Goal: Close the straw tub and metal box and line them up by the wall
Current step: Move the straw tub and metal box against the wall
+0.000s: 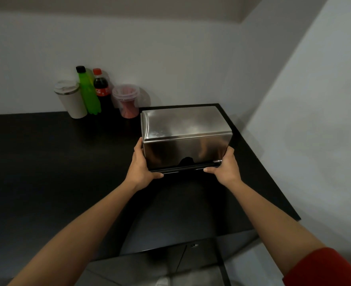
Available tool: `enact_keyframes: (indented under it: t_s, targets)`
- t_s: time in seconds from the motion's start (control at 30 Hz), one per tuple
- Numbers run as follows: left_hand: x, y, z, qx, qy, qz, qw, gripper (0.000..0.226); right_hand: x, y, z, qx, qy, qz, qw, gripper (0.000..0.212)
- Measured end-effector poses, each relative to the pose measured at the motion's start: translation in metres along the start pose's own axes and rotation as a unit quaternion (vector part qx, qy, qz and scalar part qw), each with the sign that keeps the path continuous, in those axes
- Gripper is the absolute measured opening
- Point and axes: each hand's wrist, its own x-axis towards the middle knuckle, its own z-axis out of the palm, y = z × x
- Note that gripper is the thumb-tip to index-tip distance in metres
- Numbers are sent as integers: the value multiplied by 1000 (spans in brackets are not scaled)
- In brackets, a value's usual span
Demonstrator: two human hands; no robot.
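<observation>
A shiny metal box (183,129) with its lid down stands at the back right of the black counter (46,162), near the corner of the walls. My left hand (141,164) grips its lower left front corner and my right hand (225,168) grips its lower right front corner, thumbs along the dark bottom edge. Just left of the box, against the back wall, stands the clear straw tub (127,100) with pink-red straws inside and a clear lid on top.
Against the back wall, left of the tub, stand a cola bottle (102,89), a green bottle (87,91) and a white tumbler (70,99). A white side wall (315,120) runs along the counter's right edge. Dark cabinet doors (170,265) lie below the front edge.
</observation>
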Motion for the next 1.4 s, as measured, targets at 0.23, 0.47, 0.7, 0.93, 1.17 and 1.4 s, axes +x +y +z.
enact_keyframes:
  t_s: [0.23, 0.47, 0.7, 0.93, 1.17, 1.4]
  targets:
    - [18, -2, -2, -7, -4, -1, 1000, 131, 18, -6, 5, -1, 0, 18, 1000, 86]
    - [49, -8, -7, -12, -16, -11, 1000, 129, 43, -12, 13, -3, 2, 29, 1000, 83]
    - [86, -11, -10, -33, -15, -14, 999, 128, 82, -21, 24, -12, 0, 35, 999, 82]
    - [126, -17, -16, -21, -19, -32, 999, 123, 114, -29, 38, -4, 7, 39, 999, 82]
    - [156, -24, -19, -9, -19, -40, 999, 121, 141, -35, 48, -15, 22, 41, 999, 84]
    - [181, -30, -22, -12, -22, -44, 999, 122, 162, -39, 56, -10, 27, 39, 999, 80]
